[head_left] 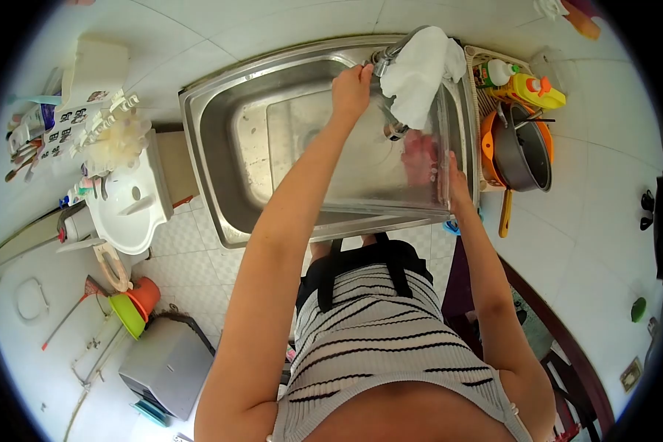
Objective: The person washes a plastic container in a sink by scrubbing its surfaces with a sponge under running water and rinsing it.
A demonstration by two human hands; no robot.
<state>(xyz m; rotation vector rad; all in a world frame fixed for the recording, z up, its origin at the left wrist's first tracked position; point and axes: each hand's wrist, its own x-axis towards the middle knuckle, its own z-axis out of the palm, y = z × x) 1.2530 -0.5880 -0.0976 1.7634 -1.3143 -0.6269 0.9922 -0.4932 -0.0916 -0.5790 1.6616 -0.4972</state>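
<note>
A clear plastic container lies tilted in the steel sink, with something pink showing at its right end. My right hand grips the container's right edge, its fingers partly hidden behind the wall. At the back of the sink my left hand is closed round the lever of the faucet. A white cloth hangs over the faucet, just right of my left hand. The faucet's spout end shows below the cloth, above the container.
Right of the sink, a rack holds a yellow bottle, a white-capped bottle, a dark pot and an orange basket. At left are a white washbasin, a green basin and a grey bin.
</note>
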